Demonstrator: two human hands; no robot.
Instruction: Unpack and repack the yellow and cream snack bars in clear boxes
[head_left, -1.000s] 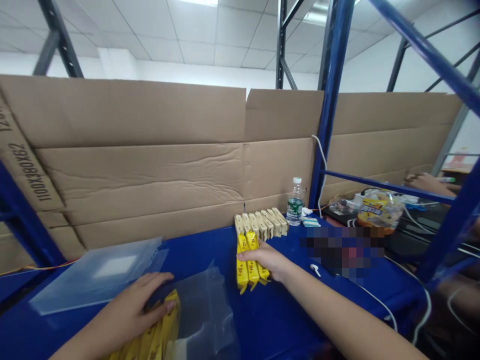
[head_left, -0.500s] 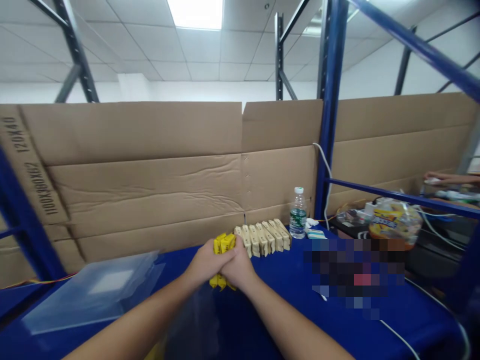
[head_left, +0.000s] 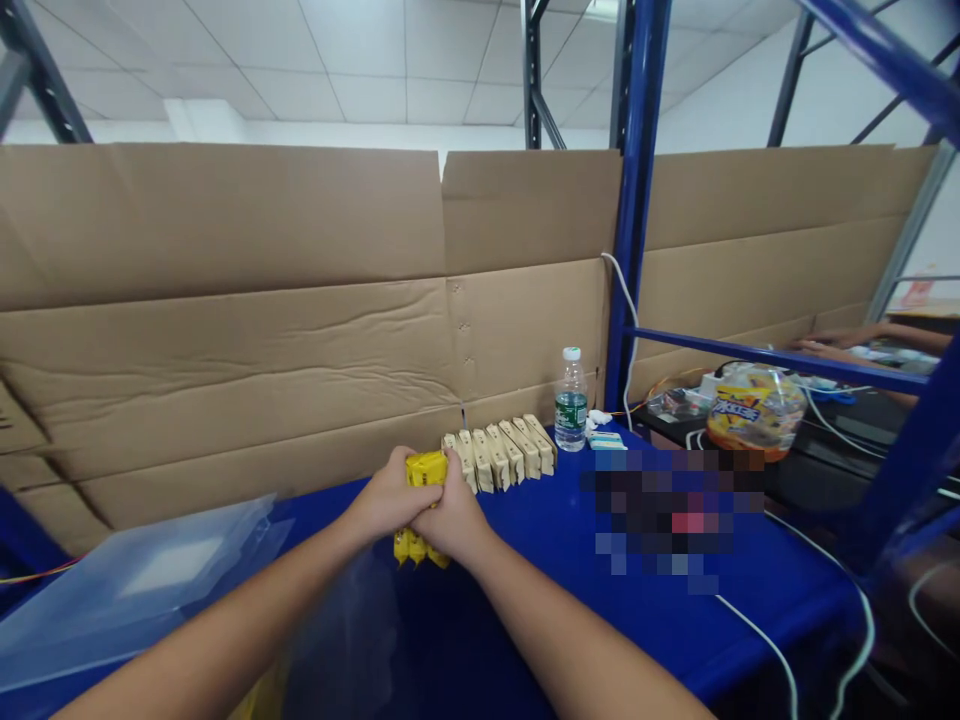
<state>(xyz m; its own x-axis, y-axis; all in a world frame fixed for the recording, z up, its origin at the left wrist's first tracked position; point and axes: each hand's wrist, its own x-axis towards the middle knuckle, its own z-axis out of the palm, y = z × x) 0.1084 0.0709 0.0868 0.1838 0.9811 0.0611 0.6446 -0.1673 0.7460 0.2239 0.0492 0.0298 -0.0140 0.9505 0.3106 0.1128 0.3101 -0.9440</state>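
Several small yellow packets (head_left: 426, 467) are squeezed together between my two hands above the blue tabletop (head_left: 540, 560). My left hand (head_left: 384, 502) closes on them from the left, and my right hand (head_left: 459, 515) grips them from the right, with the thumbs meeting across the front. The packets' upper and lower ends show; their middle is hidden by my fingers. Just beyond my right hand, a row of cream-coloured packets (head_left: 501, 458) stands on edge against the cardboard (head_left: 300, 360).
A water bottle (head_left: 571, 410) stands behind the cream row's right end. Clear plastic sheets (head_left: 142, 575) lie at left. A pixelated patch and a white cable (head_left: 765, 640) are at right. Beyond the blue post (head_left: 636, 220) are a snack bag (head_left: 754, 410) and another person's hands (head_left: 832, 342).
The view has turned rightward and downward. My hands still grip the yellow packets, whose top now looks tilted differently. The cream row has not visibly changed.
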